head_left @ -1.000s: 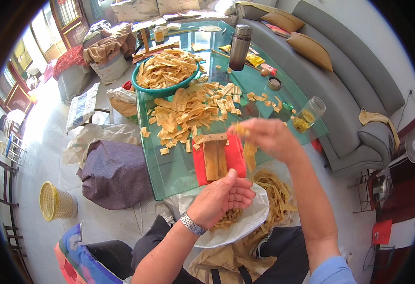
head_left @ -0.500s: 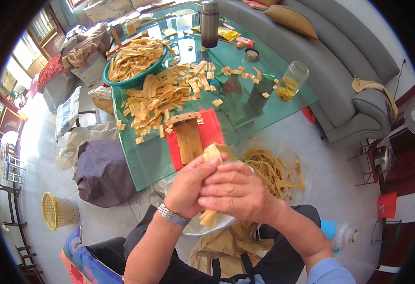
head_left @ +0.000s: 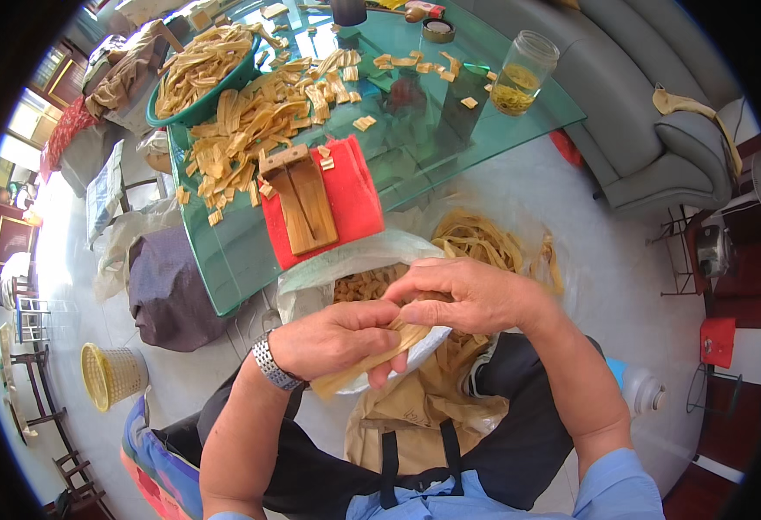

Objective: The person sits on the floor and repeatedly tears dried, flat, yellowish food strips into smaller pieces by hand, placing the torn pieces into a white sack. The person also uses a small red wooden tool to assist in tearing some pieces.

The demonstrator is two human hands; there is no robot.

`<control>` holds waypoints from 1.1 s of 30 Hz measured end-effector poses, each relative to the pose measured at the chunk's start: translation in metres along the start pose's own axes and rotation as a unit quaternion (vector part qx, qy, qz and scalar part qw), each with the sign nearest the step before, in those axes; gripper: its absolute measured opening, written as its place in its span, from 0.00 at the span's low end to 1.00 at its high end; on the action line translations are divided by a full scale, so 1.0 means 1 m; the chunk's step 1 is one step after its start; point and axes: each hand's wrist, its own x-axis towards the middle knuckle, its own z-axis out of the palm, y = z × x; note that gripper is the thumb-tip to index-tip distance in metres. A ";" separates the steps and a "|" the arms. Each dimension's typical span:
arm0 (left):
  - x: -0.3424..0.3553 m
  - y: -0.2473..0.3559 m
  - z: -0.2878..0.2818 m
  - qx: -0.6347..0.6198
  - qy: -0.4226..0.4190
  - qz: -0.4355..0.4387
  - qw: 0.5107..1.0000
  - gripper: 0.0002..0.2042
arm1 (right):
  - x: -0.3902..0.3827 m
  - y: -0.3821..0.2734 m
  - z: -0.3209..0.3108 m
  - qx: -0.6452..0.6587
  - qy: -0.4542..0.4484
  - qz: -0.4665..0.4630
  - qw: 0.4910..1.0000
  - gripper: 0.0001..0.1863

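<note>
My left hand (head_left: 341,338), wearing a metal-banded watch, is closed around a flat, pale tan dried strip (head_left: 350,373) that slants down to the left over my lap. My right hand (head_left: 467,295) pinches the upper part of the same strip, its fingertips meeting those of the left. Just below both hands, an open white plastic bag (head_left: 406,247) shows small brown pieces (head_left: 367,284) inside. At the glass table's near edge lies a red cloth (head_left: 359,199), bearing a wooden block with a raised crossbar (head_left: 311,212). No strip covers the block.
Loose strips and short cut pieces (head_left: 259,130) spread over the glass table (head_left: 450,165). A green basin (head_left: 246,78) heaped with strips stands far left, a glass jar (head_left: 526,74) far right. Long strips (head_left: 480,238) lie in clear plastic beyond my right hand. A yellow wastebasket (head_left: 113,377) stands left.
My hands have moved down off the table's edge and turned, so the strip now slants left over my lap. The wooden block on the red cloth and the bag's contents have come into fuller view.
</note>
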 end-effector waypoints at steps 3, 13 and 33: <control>0.001 -0.015 -0.007 0.085 -0.022 -0.038 0.995 0.12 | -0.012 0.015 0.001 -0.031 -0.061 0.025 0.997 0.16; 0.001 -0.044 -0.004 0.401 0.065 0.061 0.912 0.12 | -0.006 0.008 0.028 0.012 -0.141 0.213 0.967 0.10; -0.017 -0.024 0.000 0.068 0.007 -0.081 0.994 0.11 | -0.032 0.018 0.049 -0.180 -0.045 -0.032 0.982 0.13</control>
